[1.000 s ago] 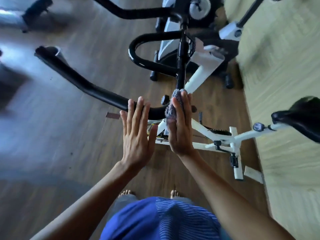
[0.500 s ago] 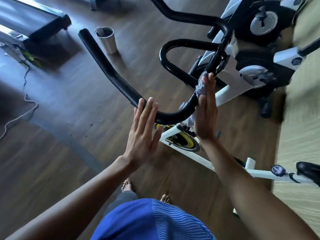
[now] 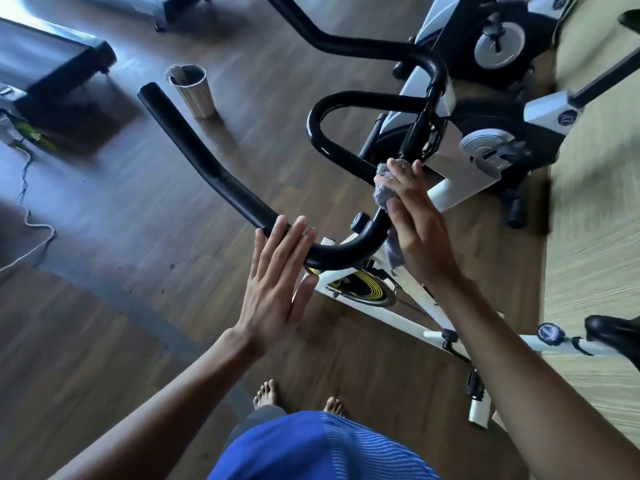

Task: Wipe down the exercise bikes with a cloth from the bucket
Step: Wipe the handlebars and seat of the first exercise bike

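A white exercise bike (image 3: pixel 415 306) with a black curved handlebar (image 3: pixel 214 171) stands in front of me. My right hand (image 3: pixel 419 230) lies flat against the bar near its centre stem, fingers straight, pressing a grey cloth (image 3: pixel 382 188) onto it. Part of the cloth hangs below the palm. My left hand (image 3: pixel 273 289) is flat with straight fingers, its fingertips touching the left arm of the bar at the bend, holding nothing. The bucket (image 3: pixel 192 90), a pale ribbed container with a cloth inside, stands on the floor beyond the bar's left end.
A second exercise bike (image 3: pixel 495 39) stands close behind the first. A treadmill (image 3: pixel 52 71) and a loose cable (image 3: pixel 27 216) lie at the left. The bike's black saddle (image 3: pixel 613 332) is at the right edge, over a light mat (image 3: pixel 588 254). My bare feet are on dark wood floor.
The view has swung left, bringing the bucket and treadmill into sight. My right hand slid the cloth from the bar's bend up toward the stem. My left hand stayed flat at the bar.
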